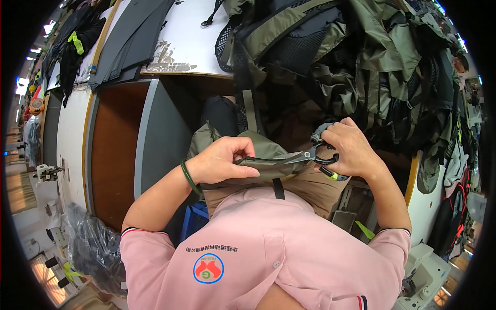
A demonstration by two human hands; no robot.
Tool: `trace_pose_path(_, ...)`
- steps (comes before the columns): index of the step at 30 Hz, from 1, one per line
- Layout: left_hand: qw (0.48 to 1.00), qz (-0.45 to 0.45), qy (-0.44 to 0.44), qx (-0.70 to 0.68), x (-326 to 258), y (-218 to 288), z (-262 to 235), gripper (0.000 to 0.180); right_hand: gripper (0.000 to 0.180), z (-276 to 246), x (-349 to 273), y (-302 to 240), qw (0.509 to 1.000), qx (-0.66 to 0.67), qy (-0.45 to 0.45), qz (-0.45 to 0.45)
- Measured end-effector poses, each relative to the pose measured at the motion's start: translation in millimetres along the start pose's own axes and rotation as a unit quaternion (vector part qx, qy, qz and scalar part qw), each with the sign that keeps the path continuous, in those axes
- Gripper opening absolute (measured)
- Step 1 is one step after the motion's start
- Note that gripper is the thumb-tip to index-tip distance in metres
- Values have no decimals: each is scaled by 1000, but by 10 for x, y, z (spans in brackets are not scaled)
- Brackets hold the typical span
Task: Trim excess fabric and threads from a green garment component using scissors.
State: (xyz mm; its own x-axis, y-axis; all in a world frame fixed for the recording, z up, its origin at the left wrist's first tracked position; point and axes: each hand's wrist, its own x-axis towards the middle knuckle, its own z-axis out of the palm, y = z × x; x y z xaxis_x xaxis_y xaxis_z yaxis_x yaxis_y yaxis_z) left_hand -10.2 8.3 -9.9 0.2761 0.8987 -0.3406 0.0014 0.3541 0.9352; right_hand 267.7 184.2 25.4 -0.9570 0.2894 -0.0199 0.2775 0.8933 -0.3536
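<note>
An olive fabric piece (261, 166), held over the lap, is pinched by the left hand (223, 161) while scissors (302, 156) are gripped in the right hand (347, 149); fingertips beside the blades risk being nicked

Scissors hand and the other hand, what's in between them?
In the head view, olive fabric stretches from left hand to scissors in right hand.

An olive-green fabric piece (261, 163) with a black strap is lying folded across the person's lap, its upper edge being pinched taut. Grey-bladed scissors (310, 155) with dark handles are pointing left, blades touching that edge.
</note>
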Motion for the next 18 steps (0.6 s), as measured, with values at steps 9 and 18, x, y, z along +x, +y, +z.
trace_pose_path(9,1000,4,16,-1,-31,-6,10,26,37,86,-16,42,999,1,42,-10)
trace_pose_path(18,999,-1,46,13,-11,-30,55,24,42,77,-62,-6,1000,8,10,19)
